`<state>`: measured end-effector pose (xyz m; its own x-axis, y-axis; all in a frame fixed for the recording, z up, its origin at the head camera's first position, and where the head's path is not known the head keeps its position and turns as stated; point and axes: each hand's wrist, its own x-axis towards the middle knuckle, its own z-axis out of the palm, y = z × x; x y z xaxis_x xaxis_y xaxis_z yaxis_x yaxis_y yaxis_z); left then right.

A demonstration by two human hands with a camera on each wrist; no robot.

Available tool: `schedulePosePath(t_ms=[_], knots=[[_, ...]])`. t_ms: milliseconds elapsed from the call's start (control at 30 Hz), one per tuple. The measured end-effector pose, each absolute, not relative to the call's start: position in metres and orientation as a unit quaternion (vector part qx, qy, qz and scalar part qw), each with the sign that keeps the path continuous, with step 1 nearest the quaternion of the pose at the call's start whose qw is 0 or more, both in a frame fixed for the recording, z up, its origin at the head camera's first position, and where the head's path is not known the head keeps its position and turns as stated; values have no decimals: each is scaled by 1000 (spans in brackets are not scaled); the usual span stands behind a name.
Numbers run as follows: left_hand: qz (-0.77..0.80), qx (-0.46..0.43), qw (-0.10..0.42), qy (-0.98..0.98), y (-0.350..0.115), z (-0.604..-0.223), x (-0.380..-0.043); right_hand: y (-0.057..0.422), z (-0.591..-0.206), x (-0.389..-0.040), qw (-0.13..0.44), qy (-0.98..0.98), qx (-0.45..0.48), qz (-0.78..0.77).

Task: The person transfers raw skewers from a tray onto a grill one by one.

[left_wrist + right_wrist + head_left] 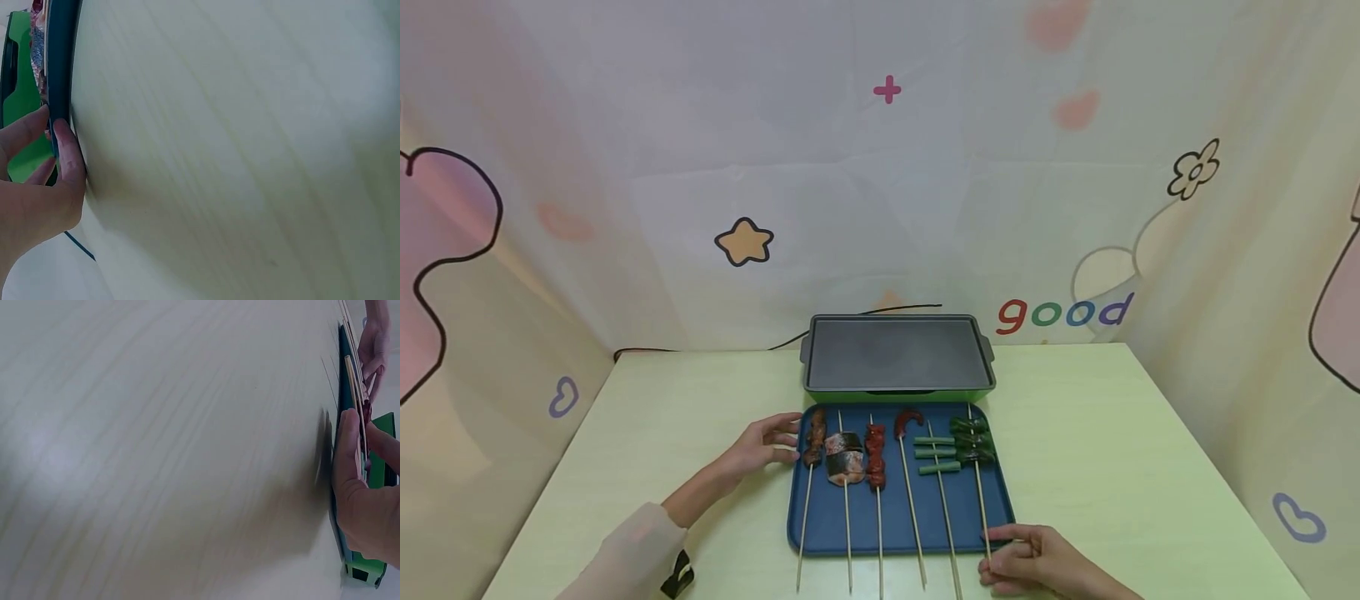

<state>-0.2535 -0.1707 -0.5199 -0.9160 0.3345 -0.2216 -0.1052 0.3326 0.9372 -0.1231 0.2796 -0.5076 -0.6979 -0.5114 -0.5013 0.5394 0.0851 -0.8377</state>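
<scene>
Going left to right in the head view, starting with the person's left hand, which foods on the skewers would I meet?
Left hand, brown pieces, dark-banded slices, red chunks, curled reddish piece, green stalks, dark green leafy pieces.

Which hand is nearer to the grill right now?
Left. The left hand is at the left edge of the tray, closer to the grill; the right hand is at the tray's near right corner, farther away.
</scene>
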Motion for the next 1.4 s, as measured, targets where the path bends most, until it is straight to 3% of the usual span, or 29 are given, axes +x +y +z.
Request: schedulePosePath(t_ms=[900,1400], knots=[[579,81,173,793,-167,-522,-261,297,-504,-114,330,629,-74,-700],[575,77,170,797,-168,-523,-254,305,-493,-99,264,699,-12,-664]])
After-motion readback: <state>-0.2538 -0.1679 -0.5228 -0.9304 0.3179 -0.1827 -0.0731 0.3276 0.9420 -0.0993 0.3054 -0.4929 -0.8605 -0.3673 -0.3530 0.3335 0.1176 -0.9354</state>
